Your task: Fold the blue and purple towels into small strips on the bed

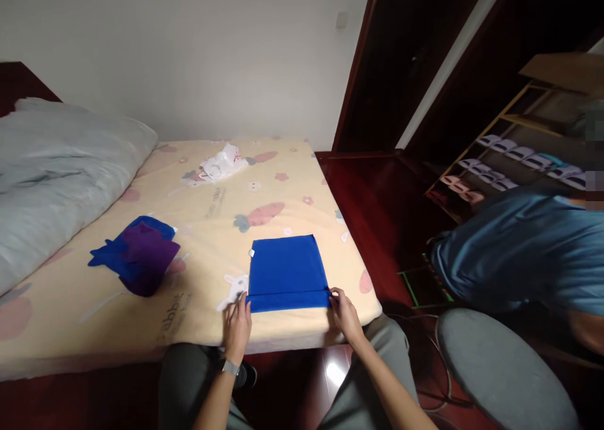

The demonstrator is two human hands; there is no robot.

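Note:
A blue cloth (pixel 287 265) lies flat on the bed, its near edge folded over into a band and a small white tag on its left side. My left hand (pixel 237 323) grips the left end of that folded band. At the band's right end, my right hand (pixel 346 314) pinches the cloth between thumb and fingers. Off to the left sits a crumpled heap of blue cloth (pixel 106 254) with a purple cloth (pixel 150 249) on top.
The bed (pixel 202 248) has a cream sheet with carrots and rabbits. A white plastic bag (pixel 223 164) lies farther back, a grey quilt (pixel 61 166) at left. To the right are a person in a blue shirt (pixel 509 241), a round grey stool (pixel 504 367) and a slipper rack (pixel 500 115).

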